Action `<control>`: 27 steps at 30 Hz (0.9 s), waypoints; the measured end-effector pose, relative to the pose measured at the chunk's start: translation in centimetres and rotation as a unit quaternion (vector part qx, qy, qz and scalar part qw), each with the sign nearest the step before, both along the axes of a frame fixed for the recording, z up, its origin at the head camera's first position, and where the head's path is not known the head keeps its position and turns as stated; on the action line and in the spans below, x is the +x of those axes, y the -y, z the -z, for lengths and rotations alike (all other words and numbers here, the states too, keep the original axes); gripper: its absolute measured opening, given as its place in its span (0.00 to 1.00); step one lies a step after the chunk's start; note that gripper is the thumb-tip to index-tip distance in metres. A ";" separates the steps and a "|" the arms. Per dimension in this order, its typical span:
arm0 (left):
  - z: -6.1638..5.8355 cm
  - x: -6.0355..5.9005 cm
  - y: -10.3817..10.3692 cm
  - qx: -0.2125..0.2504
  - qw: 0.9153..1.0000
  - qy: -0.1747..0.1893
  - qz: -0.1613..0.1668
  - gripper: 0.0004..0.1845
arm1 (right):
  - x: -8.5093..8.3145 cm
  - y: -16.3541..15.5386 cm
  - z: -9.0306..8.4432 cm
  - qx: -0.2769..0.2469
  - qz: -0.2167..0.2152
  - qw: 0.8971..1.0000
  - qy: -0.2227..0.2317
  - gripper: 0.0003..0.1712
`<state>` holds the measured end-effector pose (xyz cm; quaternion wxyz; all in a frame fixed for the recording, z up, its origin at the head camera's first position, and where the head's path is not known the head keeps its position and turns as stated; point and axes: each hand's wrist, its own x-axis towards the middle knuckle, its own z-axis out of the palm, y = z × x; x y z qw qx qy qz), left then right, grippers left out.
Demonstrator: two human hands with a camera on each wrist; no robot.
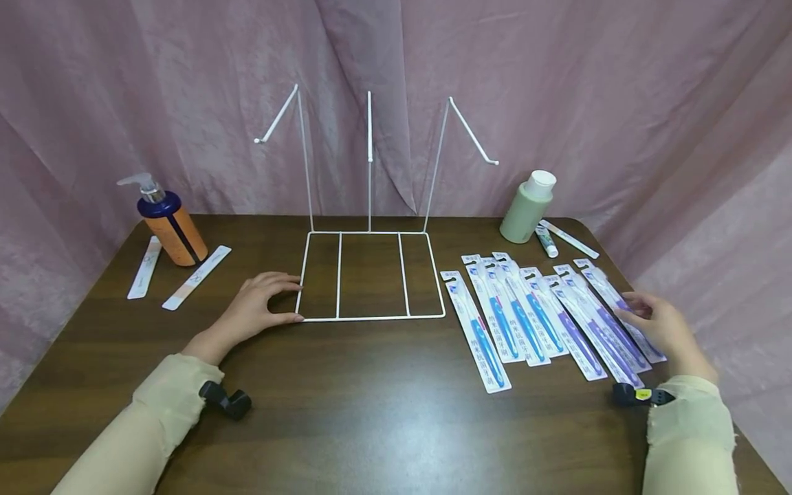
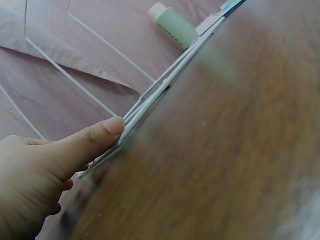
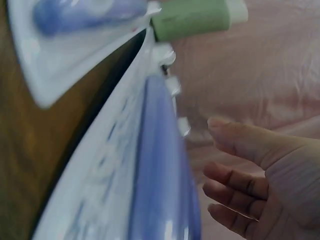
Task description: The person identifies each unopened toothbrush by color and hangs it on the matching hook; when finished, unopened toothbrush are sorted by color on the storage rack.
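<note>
A white wire rack (image 1: 370, 317) with three tall hooked arms stands mid-table. My left hand (image 1: 291, 299) rests at the left edge of its base, with relaxed fingers and the thumb touching the wire; in the left wrist view the thumb (image 2: 112, 127) presses against the rack's wire (image 2: 150, 102). Several packaged toothbrushes (image 1: 532, 316), blue and purple, lie fanned out right of the rack. My right hand (image 1: 643, 313) lies open on the rightmost purple packs, gripping nothing. In the right wrist view a purple pack (image 3: 155, 165) lies beside the loosely bent fingers (image 3: 235, 180).
An orange pump bottle (image 1: 170, 223) stands at the back left beside two flat white strips (image 1: 196, 277). A green bottle (image 1: 526, 206) stands at the back right with a small tube (image 1: 546, 240) and a long white pack (image 1: 569, 239). A pink curtain surrounds the table.
</note>
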<state>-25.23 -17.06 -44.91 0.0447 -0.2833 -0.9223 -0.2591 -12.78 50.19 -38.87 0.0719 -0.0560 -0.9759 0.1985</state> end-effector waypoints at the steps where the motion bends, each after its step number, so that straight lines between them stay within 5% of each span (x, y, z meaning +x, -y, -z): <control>1: 0.0 0.0 0.0 -0.001 1.000 -0.001 0.001 0.33 | 0.1 -0.2 0.2 0.001 0.006 1.000 0.001 0.25; 16: -0.1 -0.3 0.1 0.000 1.000 -0.009 0.004 0.33 | 0.5 -2.0 1.9 0.031 0.055 0.997 0.038 0.26; 27: 0.2 -0.2 0.1 0.004 1.000 -0.009 0.005 0.33 | 0.7 -1.7 1.6 0.001 0.084 0.996 0.026 0.24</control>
